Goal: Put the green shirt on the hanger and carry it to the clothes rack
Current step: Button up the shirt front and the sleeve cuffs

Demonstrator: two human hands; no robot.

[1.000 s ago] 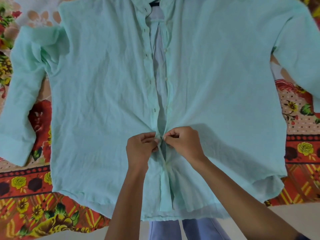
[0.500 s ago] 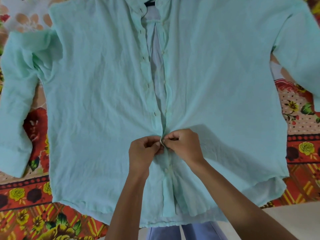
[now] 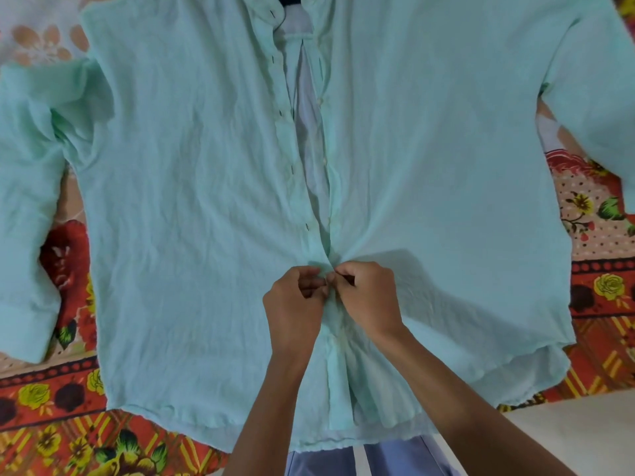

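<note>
No readable labels anywhere; the crinkly mint green shirt (image 3: 192,214) lies flat on a floral bedsheet (image 3: 604,290), left hand (image 3: 292,310) and right hand (image 3: 369,298) both pinching its front placket.

Shirt (image 3: 192,207) blankets nearly the whole bed (image 3: 51,417) — both hands crowd its front opening, left hand (image 3: 293,305) touching right hand (image 3: 369,300). Open bedspread shows only along both sides and the near-left corner.

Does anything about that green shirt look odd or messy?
Mostly its state: the pale green button-up shirt is heavily creased, and its front gapes open above where the left hand and right hand pinch the placket. One sleeve lies bunched on the red floral bedsheet. Nothing looks torn.
</note>
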